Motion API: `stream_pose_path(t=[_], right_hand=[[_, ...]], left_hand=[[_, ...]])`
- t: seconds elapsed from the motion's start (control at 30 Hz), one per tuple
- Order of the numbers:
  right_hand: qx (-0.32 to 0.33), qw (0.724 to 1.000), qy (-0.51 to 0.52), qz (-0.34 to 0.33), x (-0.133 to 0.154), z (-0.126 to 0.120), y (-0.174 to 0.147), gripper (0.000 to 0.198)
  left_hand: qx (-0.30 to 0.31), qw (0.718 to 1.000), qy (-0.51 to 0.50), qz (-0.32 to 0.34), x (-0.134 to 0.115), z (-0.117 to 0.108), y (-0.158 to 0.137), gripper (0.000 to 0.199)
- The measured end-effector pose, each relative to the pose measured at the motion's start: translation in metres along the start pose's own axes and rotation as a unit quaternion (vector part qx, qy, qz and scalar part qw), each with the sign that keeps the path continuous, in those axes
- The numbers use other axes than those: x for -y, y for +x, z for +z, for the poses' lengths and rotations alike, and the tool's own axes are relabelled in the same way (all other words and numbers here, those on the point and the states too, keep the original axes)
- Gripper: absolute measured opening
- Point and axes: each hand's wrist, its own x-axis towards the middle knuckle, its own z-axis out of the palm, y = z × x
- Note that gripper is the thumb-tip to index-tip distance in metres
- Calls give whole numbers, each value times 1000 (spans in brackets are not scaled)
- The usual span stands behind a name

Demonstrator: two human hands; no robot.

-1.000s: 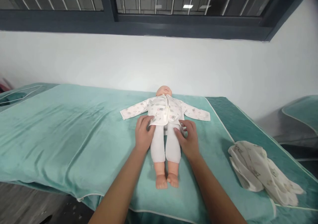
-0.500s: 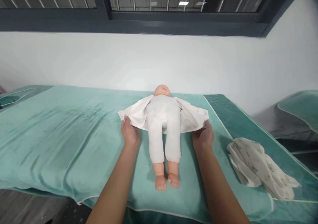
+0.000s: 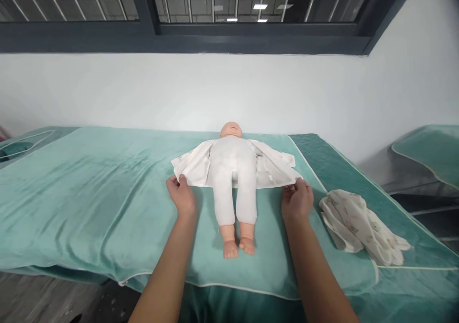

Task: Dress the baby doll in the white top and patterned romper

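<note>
A baby doll (image 3: 234, 170) lies on its back on a green padded bed, its head toward the wall and its bare feet toward me. Its body and legs are white. A small white baby shirt (image 3: 196, 164) is spread out to both sides, opened at the front, with the doll on top of it. My left hand (image 3: 182, 195) pinches the shirt's lower left corner. At the lower right corner, my right hand (image 3: 297, 199) closes its fingers on the hem.
A crumpled, patterned white cloth (image 3: 362, 225) lies on the bed (image 3: 89, 194) to the right. Behind the bed rises a white wall (image 3: 201, 91) with a dark-framed, barred window (image 3: 251, 38). Another green pad (image 3: 430, 146) stands at the far right.
My right hand has moved slightly outward, drawing the shirt's right corner out to a point. My left hand has shifted slightly left at its corner. The camera view has shifted a little.
</note>
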Motion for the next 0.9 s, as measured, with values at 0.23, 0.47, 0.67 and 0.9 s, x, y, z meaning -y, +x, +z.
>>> stream_pose_path(t=[0.23,0.47,0.67,0.9], right_hand=[[40,992,-106,-50,15,-21,-41,20],[178,762,-551,-288,60,-73,-61,31],[109,564,-742,-346,104,-129,-38,47],[143,632,-713,-267,115,-125,-13,33]], left_hand=[[36,959,186,211,-21,-14,-21,32],[243,909,286,181,-28,-9,-32,22],[323,860,360,165,-30,-4,-34,24],[348,846,361,181,-30,-7,-34,27]])
